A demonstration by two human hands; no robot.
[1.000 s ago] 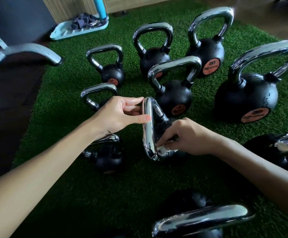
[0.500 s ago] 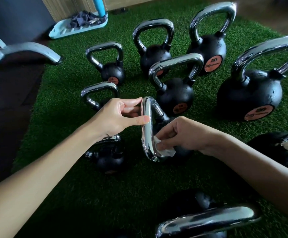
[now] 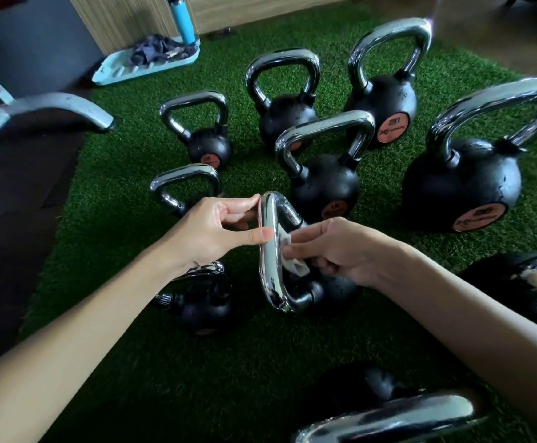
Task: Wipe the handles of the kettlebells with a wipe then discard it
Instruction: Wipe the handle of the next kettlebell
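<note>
Centre of the head view, on green turf (image 3: 126, 225): one centre kettlebell (image 3: 335, 290), black, tipped toward the near left so that its chrome handle (image 3: 269, 260) shows as a narrow upright loop.

Left hand (image 3: 216, 231): enters from the near left. Thumb tip and forefinger tip pinch the left edge of the loop; the other fingers are curled behind it.

Right hand (image 3: 343, 251): enters from the near right. Its fingers are bunched together and pinch a crumpled white wipe (image 3: 294, 263), which is pressed against the inner right side of the loop.

Far row, left to right, all upright: small kettlebell (image 3: 211, 150), medium kettlebell (image 3: 284, 118), tall kettlebell (image 3: 385, 100).

Middle row:
- half-hidden kettlebell (image 3: 184, 183), behind the left hand
- orange-label kettlebell (image 3: 324, 187), just beyond the wiped handle
- large kettlebell (image 3: 462, 190), at right

Near items:
- low kettlebell (image 3: 203, 303), under the left wrist
- edge kettlebell (image 3: 516, 282), at right, partly cut off
- nearest kettlebell (image 3: 388, 417), only the handle clear

Far left: pale blue tray (image 3: 113, 75) holding a dark cloth (image 3: 152, 49) and a blue bottle (image 3: 182, 20).

Left edge: grey metal arm (image 3: 53, 107).
</note>
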